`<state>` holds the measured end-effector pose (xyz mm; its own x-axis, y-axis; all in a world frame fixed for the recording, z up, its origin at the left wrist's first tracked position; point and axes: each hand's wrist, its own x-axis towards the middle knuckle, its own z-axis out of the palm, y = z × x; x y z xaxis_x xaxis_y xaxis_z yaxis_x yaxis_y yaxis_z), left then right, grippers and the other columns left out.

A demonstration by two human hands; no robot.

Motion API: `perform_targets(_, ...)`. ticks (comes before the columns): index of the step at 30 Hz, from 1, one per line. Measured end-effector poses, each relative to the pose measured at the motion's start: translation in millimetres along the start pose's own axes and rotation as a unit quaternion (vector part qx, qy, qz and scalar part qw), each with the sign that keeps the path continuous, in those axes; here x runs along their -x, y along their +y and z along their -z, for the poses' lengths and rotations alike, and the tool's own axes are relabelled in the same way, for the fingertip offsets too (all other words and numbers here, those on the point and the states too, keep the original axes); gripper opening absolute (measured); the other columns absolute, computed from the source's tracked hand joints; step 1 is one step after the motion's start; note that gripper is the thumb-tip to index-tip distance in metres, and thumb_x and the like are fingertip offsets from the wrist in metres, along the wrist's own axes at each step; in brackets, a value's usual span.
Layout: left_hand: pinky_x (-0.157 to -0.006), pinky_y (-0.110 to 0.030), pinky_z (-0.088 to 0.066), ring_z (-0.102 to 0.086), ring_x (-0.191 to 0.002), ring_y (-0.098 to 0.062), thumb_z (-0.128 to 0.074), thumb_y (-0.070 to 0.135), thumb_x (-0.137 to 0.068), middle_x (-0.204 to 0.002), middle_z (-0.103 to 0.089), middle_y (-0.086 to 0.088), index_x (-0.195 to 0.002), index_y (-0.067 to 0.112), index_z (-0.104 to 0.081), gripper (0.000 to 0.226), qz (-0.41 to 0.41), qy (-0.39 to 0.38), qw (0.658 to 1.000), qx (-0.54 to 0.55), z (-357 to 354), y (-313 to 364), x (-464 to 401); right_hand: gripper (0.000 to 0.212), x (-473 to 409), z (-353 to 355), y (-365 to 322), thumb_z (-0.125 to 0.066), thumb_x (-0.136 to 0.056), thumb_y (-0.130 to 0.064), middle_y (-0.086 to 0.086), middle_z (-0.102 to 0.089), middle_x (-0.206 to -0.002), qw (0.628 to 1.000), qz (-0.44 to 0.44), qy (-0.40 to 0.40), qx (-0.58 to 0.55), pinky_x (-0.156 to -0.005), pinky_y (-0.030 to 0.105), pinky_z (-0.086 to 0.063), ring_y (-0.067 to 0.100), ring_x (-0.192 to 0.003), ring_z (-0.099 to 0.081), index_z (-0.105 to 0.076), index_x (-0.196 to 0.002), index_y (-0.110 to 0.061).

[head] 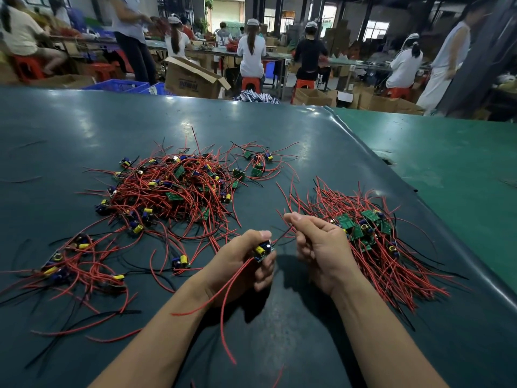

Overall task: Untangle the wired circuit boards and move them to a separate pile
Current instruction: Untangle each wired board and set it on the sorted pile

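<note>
A person holds one small circuit board [263, 251] just above a dark green desk [279, 127], midway between two heaps. The left hand [240, 264] has its grip closed around the board, thumb on top, with the board's yellow and blue components facing up. Two red wires [228, 301] hang from under this hand toward the near desk edge, apparently already free. The right hand [317, 249] is also closed, pinching what looks like a thin black wire [282, 235] that runs from the board up to its fingers; this hold likely serves to draw the lead out straight, away from the other wires.

To the left and farther back lies the tangled pile [173, 189], a loose mound of red and black wires with boards mixed in every direction. A smaller tangled clump [75, 264] sits at the near left, and a few loose boards [256, 163] lie behind the mound. To the right, just beside the right hand, is the sorted pile [372, 233]: its boards are gathered together and its wires fan out roughly in parallel, which suggests finished pieces are laid there in order.

Beyond the desk, workers sit on red stools at long benches. An open cardboard box [193, 79] carries printed lettering, upside down and too blurred to read. No other writing is legible.
</note>
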<state>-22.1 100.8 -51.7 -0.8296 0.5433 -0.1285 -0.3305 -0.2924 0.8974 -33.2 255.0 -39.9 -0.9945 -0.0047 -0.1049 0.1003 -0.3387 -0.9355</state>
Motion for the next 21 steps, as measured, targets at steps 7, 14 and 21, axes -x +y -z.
perform_targets(7,-0.042,-0.022,-0.034,-0.045,-0.038,-0.019,-0.038,0.017,-0.089,-0.056,-0.057,-0.012,-0.092,0.003,-0.064,0.03,-0.041,0.05,0.995,-0.07,-3.9,-4.2,6.1,0.008,-1.4,-1.4,-0.3,-0.069,-0.084,-0.012,-0.002,-0.053,-0.053,0.999,-0.02,0.001,-0.043,-0.033,0.013,-0.03,0.003,-0.037,-0.042,-0.075,-0.081,-0.01)
perform_targets(14,-0.034,-0.017,-0.026,-0.04,-0.028,-0.013,-0.043,0.016,-0.1,-0.048,-0.053,-0.008,-0.086,0.005,-0.052,0.02,-0.088,0.099,0.986,-0.099,-4.7,-3.3,9.2,0.022,3.0,-0.8,2.4,-0.074,-0.07,-0.021,0.002,-0.058,-0.058,0.991,-0.07,-0.114,-0.001,-0.035,0.014,-0.034,0.005,-0.041,-0.047,-0.075,-0.089,-0.009)
perform_targets(21,-0.034,-0.018,-0.025,-0.04,-0.027,-0.012,-0.044,0.015,-0.1,-0.048,-0.053,-0.008,-0.083,0.006,-0.052,0.022,-0.076,0.094,0.988,-0.092,-7.1,0.1,7.0,0.009,-0.6,-1.4,5.5,-0.072,-0.084,-0.012,-0.002,-0.056,-0.051,0.998,0.011,-0.006,0.065,-0.036,0.014,-0.032,0.005,-0.038,-0.042,-0.076,-0.078,-0.008)
